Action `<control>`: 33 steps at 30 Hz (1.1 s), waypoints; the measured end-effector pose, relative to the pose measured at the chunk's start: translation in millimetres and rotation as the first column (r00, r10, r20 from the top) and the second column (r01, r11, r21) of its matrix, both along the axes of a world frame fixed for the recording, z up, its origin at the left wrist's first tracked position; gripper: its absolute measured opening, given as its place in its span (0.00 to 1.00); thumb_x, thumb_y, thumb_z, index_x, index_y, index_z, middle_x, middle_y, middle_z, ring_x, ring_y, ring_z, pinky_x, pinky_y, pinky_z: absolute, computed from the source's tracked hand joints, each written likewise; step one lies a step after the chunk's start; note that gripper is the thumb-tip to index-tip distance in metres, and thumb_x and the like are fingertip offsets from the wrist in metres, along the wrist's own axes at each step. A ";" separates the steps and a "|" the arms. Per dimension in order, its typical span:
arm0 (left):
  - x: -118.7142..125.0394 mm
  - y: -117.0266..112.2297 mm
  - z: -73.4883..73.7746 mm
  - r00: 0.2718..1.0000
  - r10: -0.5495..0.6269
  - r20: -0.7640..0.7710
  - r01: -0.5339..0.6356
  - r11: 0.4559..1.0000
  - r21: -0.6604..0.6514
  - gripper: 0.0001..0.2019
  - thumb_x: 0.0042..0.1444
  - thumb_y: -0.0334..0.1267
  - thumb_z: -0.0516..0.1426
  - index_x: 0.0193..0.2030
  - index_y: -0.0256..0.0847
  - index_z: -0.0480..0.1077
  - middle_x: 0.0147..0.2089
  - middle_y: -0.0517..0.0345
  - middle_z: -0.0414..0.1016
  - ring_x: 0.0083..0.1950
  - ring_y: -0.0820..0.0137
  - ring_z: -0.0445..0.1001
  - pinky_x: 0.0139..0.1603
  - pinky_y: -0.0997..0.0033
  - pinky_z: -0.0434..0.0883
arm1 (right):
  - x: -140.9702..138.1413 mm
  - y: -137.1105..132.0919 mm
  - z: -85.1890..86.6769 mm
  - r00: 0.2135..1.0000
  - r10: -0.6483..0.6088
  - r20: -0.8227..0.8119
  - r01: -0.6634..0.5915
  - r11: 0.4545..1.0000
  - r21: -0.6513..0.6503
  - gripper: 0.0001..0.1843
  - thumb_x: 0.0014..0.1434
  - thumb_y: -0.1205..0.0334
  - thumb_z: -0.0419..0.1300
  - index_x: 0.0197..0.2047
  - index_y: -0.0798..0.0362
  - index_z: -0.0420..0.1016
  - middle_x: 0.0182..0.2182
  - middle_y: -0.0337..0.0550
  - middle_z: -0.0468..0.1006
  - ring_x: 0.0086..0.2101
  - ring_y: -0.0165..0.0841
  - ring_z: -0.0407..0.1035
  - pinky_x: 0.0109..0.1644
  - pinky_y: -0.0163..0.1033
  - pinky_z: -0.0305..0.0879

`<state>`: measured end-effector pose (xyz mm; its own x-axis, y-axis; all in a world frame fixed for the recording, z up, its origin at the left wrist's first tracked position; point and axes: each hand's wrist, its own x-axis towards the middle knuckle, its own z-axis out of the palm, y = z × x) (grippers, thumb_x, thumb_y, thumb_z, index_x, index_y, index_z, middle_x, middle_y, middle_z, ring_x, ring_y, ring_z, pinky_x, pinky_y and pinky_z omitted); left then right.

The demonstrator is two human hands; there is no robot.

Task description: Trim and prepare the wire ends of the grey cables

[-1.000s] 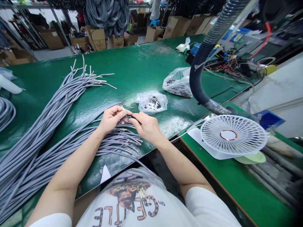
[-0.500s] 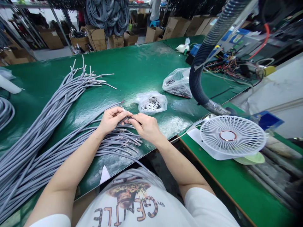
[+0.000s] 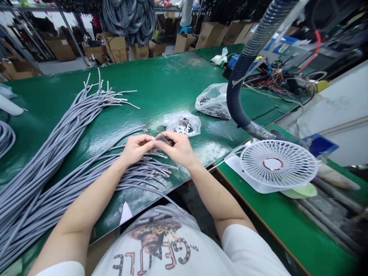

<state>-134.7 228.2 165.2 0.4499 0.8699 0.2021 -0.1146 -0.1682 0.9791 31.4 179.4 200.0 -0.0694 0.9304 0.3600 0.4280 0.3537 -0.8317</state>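
My left hand (image 3: 137, 148) and my right hand (image 3: 178, 147) meet fingertip to fingertip over the green table (image 3: 161, 82). Both are pinched shut on the stripped end of a grey cable (image 3: 156, 139); the right fingers also seem to hold a small dark part, too small to name. Under my hands lies a fan of grey cable ends (image 3: 149, 170) with bared tips. A long bundle of grey cables (image 3: 54, 153) runs off to the left. A small clear bag of dark metal parts (image 3: 181, 124) lies just beyond my right hand.
A second, larger bag of parts (image 3: 212, 101) lies further right. A ribbed dark hose (image 3: 244, 76) curves down at the right. A white fan (image 3: 278, 165) stands on a lower green bench. Tangled wires (image 3: 276, 78) and cardboard boxes (image 3: 117, 46) fill the back.
My hands have lifted slightly and shifted a little away from me, still joined on the cable end. The view has tilted a little.
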 end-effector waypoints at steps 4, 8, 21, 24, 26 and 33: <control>0.3 -0.4 -2.2 0.999 -0.008 -0.036 0.010 0.999 0.041 0.13 0.49 0.44 0.64 0.34 0.36 0.78 0.30 0.54 0.79 0.28 0.72 0.75 0.29 0.74 0.70 | 1.4 7.0 -2.1 1.000 -0.031 0.000 0.031 0.999 0.043 0.11 0.55 0.58 0.58 0.26 0.55 0.70 0.20 0.33 0.64 0.22 0.24 0.54 0.27 0.32 0.53; 0.9 -0.9 -1.6 1.000 -0.015 -0.026 0.016 0.999 0.042 0.12 0.49 0.42 0.64 0.37 0.36 0.78 0.40 0.48 0.81 0.33 0.69 0.78 0.33 0.71 0.73 | 43.6 28.3 -6.8 0.943 -0.319 0.097 0.310 0.946 0.091 0.09 0.53 0.59 0.57 0.26 0.55 0.72 0.19 0.34 0.63 0.22 0.26 0.55 0.28 0.32 0.53; 4.4 0.5 -2.7 0.994 0.108 -0.003 -0.108 0.990 -0.086 0.17 0.42 0.38 0.67 0.40 0.36 0.72 0.32 0.60 0.74 0.27 0.74 0.76 0.32 0.74 0.74 | 103.3 45.5 -23.9 0.826 -0.526 0.202 0.501 0.849 0.166 0.13 0.55 0.60 0.55 0.35 0.55 0.79 0.31 0.45 0.79 0.30 0.33 0.68 0.36 0.38 0.63; 5.6 0.6 -2.0 0.990 0.137 -0.031 -0.139 0.988 -0.070 0.13 0.41 0.39 0.67 0.33 0.35 0.74 0.27 0.59 0.74 0.26 0.73 0.75 0.32 0.73 0.74 | 69.4 23.3 -12.1 0.930 -0.365 0.044 0.358 0.927 0.113 0.11 0.55 0.57 0.59 0.32 0.55 0.79 0.28 0.42 0.77 0.28 0.31 0.67 0.34 0.37 0.62; 5.5 0.6 -2.0 0.983 0.172 -0.057 -0.174 0.984 -0.031 0.12 0.42 0.40 0.67 0.30 0.35 0.74 0.27 0.58 0.76 0.27 0.73 0.75 0.32 0.73 0.74 | 44.5 11.9 -7.5 0.970 -0.241 -0.016 0.242 0.967 0.077 0.11 0.54 0.55 0.60 0.32 0.54 0.78 0.28 0.41 0.77 0.28 0.30 0.67 0.33 0.36 0.63; 0.8 3.2 -3.1 0.970 0.220 -0.100 -0.211 0.973 0.097 0.10 0.45 0.41 0.65 0.29 0.36 0.76 0.28 0.57 0.78 0.28 0.73 0.74 0.32 0.74 0.72 | -6.0 15.1 -18.9 0.975 0.002 -0.223 -0.027 0.994 -0.107 0.12 0.50 0.55 0.64 0.32 0.55 0.73 0.26 0.37 0.73 0.27 0.27 0.64 0.31 0.33 0.62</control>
